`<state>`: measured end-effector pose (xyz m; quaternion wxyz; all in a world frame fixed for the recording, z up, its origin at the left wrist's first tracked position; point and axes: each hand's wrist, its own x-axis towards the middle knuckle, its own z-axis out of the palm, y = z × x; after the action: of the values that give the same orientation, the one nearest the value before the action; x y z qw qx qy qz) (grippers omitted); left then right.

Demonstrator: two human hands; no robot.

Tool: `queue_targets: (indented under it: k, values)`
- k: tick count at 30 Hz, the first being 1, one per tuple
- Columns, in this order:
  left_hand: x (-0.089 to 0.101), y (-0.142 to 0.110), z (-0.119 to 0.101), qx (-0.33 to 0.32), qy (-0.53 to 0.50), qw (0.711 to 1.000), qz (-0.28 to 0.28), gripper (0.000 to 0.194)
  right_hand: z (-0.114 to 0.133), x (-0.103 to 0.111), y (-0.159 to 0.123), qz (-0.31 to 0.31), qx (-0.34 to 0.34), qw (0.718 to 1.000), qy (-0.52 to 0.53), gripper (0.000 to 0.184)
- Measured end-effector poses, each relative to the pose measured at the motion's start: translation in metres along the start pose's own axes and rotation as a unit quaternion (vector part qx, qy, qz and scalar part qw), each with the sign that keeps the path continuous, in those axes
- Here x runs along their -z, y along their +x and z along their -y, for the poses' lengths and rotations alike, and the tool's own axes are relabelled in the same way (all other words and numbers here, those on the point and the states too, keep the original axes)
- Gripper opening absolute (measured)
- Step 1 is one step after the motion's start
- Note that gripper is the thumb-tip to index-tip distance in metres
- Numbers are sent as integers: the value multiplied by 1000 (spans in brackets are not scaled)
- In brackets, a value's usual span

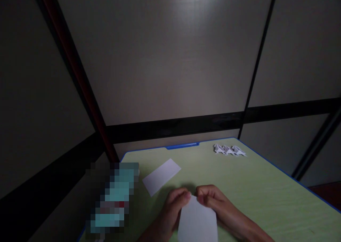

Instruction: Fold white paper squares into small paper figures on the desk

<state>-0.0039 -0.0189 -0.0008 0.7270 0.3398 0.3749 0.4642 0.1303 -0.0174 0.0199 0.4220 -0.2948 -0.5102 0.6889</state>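
At the far left we see a pixelated patch with blue-green in it (114, 196); what it covers we cannot tell. Just right of it, a loose white slip (161, 177) lies flat and slanted on the green table (266, 188). It is near the left hand (177, 201), so a careless knuckle or sleeve could push it askew.

That hand pinches the far end of a white sheet (198, 220) between thumb and bent fingers. The sheet is in front of us, its near end running out of view, so we cannot tell whether it rests on the table. The right hand (211, 196) grips the same end just beside the left. With the thumbs so close, uneven pressure could crease the paper crookedly, and pulling the hands apart could tear it.

Farther right, near the back edge, three folded paper figures (229, 150) sit in a row, well apart from both hands; a wide sweep of the right arm could scatter or crush them.
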Motion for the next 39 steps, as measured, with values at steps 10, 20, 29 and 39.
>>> queue_targets:
  k: [10, 20, 29, 39]
  values:
    - [-8, -1, -2, -3, -34, 999, -15, 26, 7, -7, -1, -3, -16, 985, 171, 26]
    - [-8, 0, -11, -33, -99, 989, -109, 22, 11, -3, 1, -16, 93, 958, 271, 33]
    - [2, 13, -7, -126, -103, 973, -163, 11, 7, 7, 4, -71, 156, 982, -81, 18]
    - [4, 14, -10, -113, -130, 973, -152, 16, 13, 9, -5, 14, 151, 966, -207, 35]
